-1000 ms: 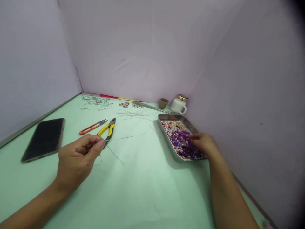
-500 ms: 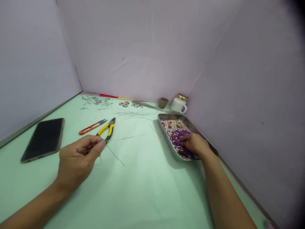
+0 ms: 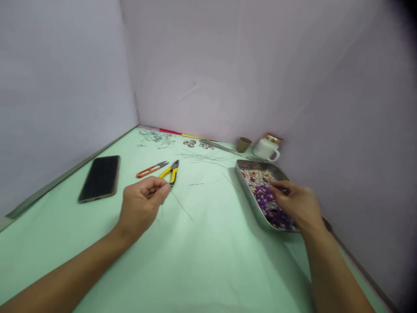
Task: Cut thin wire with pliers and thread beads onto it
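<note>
My left hand (image 3: 143, 204) is closed in a pinch on a thin wire (image 3: 182, 206), whose free end slants down to the right over the green table. Just past its fingertips lie yellow-and-black pliers (image 3: 173, 173). My right hand (image 3: 298, 204) hangs over the metal tray (image 3: 249, 198), thumb and fingers pressed together. Whether a bead sits between those fingertips is too blurred to make out. Mixed beads (image 3: 269, 200) fill the tray: pale and red ones at the back, purple ones toward the front.
Orange thread snips (image 3: 151, 169) lie beside the pliers, and a phone (image 3: 100, 178) is at left. Toward the back are cut wires (image 3: 205, 156), a heap of wire pieces (image 3: 156, 138), beaded pieces (image 3: 189, 143), a brown cup (image 3: 243, 144) and a lidded white mug (image 3: 267, 148).
The view has turned left, so everything sits further right. My right hand has risen from among the beads, its fingers drawn together. The left hand still pinches the wire.
</note>
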Action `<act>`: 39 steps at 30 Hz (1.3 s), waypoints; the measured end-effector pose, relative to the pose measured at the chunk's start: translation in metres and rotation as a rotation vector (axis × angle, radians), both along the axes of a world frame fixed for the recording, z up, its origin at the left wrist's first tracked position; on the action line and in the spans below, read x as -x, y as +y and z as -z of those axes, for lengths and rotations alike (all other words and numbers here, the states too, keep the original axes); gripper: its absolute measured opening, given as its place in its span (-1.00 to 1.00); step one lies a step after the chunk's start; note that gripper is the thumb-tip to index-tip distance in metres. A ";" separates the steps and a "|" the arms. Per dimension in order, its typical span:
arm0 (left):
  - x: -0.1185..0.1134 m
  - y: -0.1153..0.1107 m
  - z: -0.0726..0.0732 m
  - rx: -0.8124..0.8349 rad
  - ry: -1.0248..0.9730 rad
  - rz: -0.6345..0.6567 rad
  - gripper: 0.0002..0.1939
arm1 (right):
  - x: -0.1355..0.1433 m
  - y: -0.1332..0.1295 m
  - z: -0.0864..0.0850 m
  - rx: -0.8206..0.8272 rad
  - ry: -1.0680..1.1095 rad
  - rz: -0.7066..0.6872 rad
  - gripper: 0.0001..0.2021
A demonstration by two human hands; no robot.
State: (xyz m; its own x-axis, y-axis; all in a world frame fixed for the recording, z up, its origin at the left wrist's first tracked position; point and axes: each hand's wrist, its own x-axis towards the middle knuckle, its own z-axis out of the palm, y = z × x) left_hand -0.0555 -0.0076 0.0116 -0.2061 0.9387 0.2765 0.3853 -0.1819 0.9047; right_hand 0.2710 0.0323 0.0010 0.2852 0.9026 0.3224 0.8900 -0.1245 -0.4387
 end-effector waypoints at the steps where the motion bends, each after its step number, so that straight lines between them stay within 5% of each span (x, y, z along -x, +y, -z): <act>1: 0.000 0.001 0.000 0.002 -0.017 0.008 -0.86 | 0.020 -0.005 0.000 -0.086 0.199 -0.047 -0.75; 5: 0.001 0.003 -0.002 -0.014 -0.050 0.025 -0.85 | 0.113 -0.034 0.017 0.313 1.073 -0.496 -0.75; 9: 0.002 0.000 -0.003 -0.035 -0.035 0.022 -0.84 | 0.161 -0.051 0.038 0.511 1.392 -0.583 -0.78; 28: 0.001 -0.009 0.007 -0.337 0.334 0.069 -0.89 | 0.152 -0.055 0.037 0.538 1.329 -0.562 -0.83; 39: 0.004 -0.007 0.005 -0.443 0.366 0.079 -0.90 | 0.152 -0.055 0.038 0.546 1.319 -0.552 -0.82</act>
State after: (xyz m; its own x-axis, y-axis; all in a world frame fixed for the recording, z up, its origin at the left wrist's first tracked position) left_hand -0.0591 -0.0150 0.0061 0.0430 0.7254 0.6869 0.6290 -0.5539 0.5455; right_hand 0.1186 -0.0222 -0.0374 -0.3076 0.9095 -0.2798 -0.0979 -0.3228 -0.9414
